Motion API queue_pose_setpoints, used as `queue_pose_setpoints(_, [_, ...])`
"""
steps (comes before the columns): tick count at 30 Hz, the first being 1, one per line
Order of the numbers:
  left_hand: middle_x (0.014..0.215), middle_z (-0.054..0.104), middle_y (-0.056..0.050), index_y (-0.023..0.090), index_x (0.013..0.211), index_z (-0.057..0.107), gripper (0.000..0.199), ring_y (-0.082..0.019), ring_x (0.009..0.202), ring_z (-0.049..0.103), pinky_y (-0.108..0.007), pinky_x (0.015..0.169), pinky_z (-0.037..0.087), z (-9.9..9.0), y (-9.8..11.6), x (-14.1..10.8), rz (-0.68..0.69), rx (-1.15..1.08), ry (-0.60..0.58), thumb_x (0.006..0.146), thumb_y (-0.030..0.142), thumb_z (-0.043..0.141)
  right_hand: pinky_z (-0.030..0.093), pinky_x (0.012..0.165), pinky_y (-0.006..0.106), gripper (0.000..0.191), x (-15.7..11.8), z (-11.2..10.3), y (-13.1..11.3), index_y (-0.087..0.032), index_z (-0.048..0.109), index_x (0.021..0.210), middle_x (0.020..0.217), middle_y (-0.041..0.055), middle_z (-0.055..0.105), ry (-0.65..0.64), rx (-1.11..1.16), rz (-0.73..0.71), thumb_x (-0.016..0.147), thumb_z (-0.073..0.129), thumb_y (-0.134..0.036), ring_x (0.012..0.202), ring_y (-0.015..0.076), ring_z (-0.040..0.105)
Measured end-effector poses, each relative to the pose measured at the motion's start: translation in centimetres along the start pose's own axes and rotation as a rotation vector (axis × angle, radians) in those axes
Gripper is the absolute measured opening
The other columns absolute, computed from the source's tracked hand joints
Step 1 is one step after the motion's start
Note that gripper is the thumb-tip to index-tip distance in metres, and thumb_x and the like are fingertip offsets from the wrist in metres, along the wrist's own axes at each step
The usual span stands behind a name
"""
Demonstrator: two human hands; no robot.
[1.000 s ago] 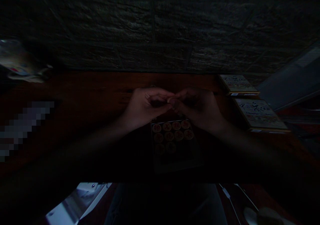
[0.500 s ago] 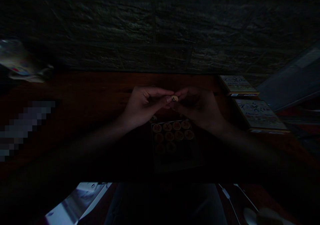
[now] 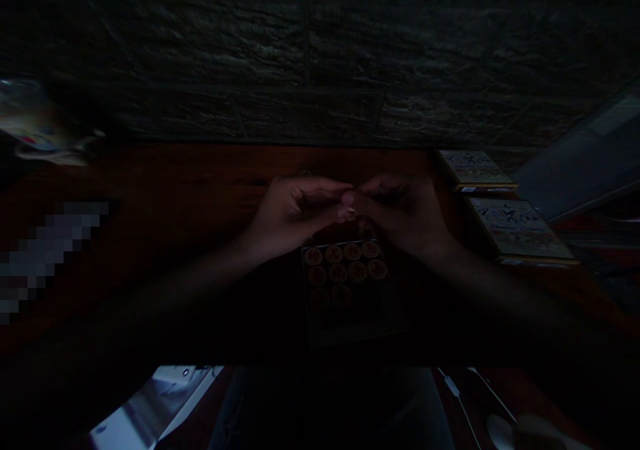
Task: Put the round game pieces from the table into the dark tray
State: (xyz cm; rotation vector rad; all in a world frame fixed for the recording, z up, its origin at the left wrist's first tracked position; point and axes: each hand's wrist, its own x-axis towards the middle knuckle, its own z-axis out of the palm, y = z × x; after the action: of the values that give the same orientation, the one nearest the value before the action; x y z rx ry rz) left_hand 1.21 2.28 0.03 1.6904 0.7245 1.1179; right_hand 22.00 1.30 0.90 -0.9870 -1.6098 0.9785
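The light is very dim. My left hand point(image 3: 290, 213) and my right hand point(image 3: 407, 213) meet above the table, thumbs and fingers pinched together at the tips. A small round Chinese chess piece is between them, mostly covered by the fingers. Just in front of the hands lies an open shallow box point(image 3: 367, 302) with several round Chinese chess pieces point(image 3: 334, 254) in rows, marked with red characters. Its near right part is too dark to make out well.
Two flat printed boxes, one farther back point(image 3: 475, 169) and one nearer point(image 3: 520, 229), lie at the right on the wooden table point(image 3: 200, 177). A stone-textured wall point(image 3: 310, 57) rises behind. A container point(image 3: 43, 127) stands at far left; white cables point(image 3: 453, 387) are at lower right.
The fingers have closed over the chess piece, so its black-marked face no longer shows. My right thumb has moved across the left fingertips. The box and its pieces have not moved.
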Motion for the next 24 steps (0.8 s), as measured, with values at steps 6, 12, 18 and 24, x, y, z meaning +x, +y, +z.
queue_pose_setpoints(6, [0.106, 0.086, -0.007, 0.021, 0.109, 0.083, 0.029, -0.023, 0.093, 0.083, -0.034, 0.086, 0.069, 0.31, 0.03, -0.03, -0.020, -0.042, 0.018, 0.084, 0.031, 0.091, 0.053, 0.050, 0.023, 0.041, 0.10, 0.06, -0.27, -0.018, 0.077, 0.077, 0.068, 0.0017, 0.077, -0.062, 0.071, 0.053, 0.081, 0.089, -0.058, 0.054, 0.0122, 0.067])
queue_pose_setpoints(12, [0.106, 0.086, -0.007, 0.019, 0.115, 0.083, 0.032, -0.023, 0.091, 0.084, -0.033, 0.080, 0.071, 0.34, 0.17, -0.04, -0.044, -0.099, 0.066, 0.085, 0.030, 0.090, 0.057, 0.056, 0.023, 0.040, 0.06, 0.01, -0.19, -0.018, 0.081, 0.087, 0.077, 0.0029, 0.079, -0.073, 0.174, 0.095, 0.083, 0.087, -0.058, 0.061, 0.0126, 0.071])
queue_pose_setpoints(18, [0.109, 0.085, -0.008, 0.021, 0.116, 0.084, 0.029, -0.022, 0.088, 0.084, -0.035, 0.082, 0.071, 0.12, 0.23, 0.19, -0.048, -0.116, 0.069, 0.092, 0.036, 0.084, 0.061, 0.062, 0.025, 0.033, 0.28, -0.12, -0.11, -0.021, 0.082, 0.093, 0.083, 0.0017, 0.080, -0.095, 0.208, 0.086, 0.081, 0.091, -0.051, 0.066, 0.0133, 0.072])
queue_pose_setpoints(24, [0.106, 0.086, -0.009, 0.019, 0.113, 0.083, 0.029, -0.021, 0.086, 0.084, -0.033, 0.081, 0.071, 0.08, 0.04, 0.38, -0.055, -0.136, 0.076, 0.093, 0.040, 0.082, 0.061, 0.059, 0.027, 0.046, 0.40, -0.07, 0.37, -0.019, 0.080, 0.095, 0.083, 0.0020, 0.080, -0.062, 0.179, 0.072, 0.068, 0.099, -0.051, 0.062, 0.0140, 0.071])
